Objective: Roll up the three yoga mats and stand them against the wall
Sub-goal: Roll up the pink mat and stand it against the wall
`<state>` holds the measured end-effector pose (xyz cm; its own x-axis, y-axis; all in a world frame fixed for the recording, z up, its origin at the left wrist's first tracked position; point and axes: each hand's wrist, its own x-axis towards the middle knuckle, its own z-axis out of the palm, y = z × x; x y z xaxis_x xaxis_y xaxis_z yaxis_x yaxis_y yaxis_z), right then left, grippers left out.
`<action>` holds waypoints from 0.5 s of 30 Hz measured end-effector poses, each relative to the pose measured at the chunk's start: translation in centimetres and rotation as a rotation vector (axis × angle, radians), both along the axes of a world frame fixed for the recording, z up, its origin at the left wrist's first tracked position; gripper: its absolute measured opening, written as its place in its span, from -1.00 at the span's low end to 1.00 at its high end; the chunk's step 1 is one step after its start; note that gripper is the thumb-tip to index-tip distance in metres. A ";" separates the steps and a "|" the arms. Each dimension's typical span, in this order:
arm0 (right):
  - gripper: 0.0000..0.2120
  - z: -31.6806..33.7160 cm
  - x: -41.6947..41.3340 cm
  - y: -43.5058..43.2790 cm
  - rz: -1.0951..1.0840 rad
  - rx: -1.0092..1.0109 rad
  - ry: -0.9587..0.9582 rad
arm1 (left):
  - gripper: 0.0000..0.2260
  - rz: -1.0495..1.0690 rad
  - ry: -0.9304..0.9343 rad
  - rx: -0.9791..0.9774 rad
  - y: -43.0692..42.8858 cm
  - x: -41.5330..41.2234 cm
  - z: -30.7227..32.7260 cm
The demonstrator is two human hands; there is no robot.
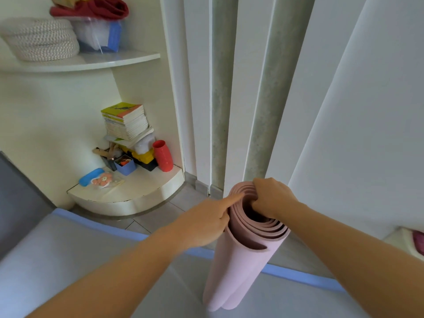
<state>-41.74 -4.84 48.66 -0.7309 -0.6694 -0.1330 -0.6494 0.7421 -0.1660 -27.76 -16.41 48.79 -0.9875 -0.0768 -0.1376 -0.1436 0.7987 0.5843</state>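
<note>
A pink yoga mat (238,267), rolled into a loose tube, stands upright on its end in front of me, close to the white wall panels (344,111). My right hand (271,197) grips the top edge of the roll, with fingers curled into its hollow centre. My left hand (206,220) rests against the roll's left side near the top, index finger stretched along the rim. The roll's lower end stands on a grey mat with a blue edge (68,255) that lies flat on the floor.
A low curved shelf (128,198) in the corner at left carries stacked books, a red cup (163,156) and small toys. An upper shelf (91,61) bears a woven basket and a plastic box. Tiled floor shows between the shelf and the flat mat.
</note>
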 end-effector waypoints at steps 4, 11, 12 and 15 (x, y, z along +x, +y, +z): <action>-0.80 -0.4 -0.4 0.0 0.052 0.008 0.003 | -0.45 -0.205 -0.050 -0.179 -1.3 -0.3 0.4; -0.82 -0.6 -0.7 -1.0 0.041 -0.031 0.007 | -0.62 -0.384 0.280 -0.852 -2.7 -2.4 0.4; -0.83 -0.5 -0.7 -1.0 0.042 -0.027 0.007 | -0.67 -0.407 0.369 -0.926 -2.8 -2.6 0.5; -0.84 -0.3 -0.6 -1.2 0.072 -0.004 0.022 | -0.88 -0.588 0.570 -1.002 -2.7 -3.0 0.8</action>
<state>-42.31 -6.00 48.33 -0.6838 -0.7206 -0.1148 -0.7043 0.6929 -0.1544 -30.79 -19.11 49.61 -0.8084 0.5617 0.1761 0.4461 0.7798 -0.4393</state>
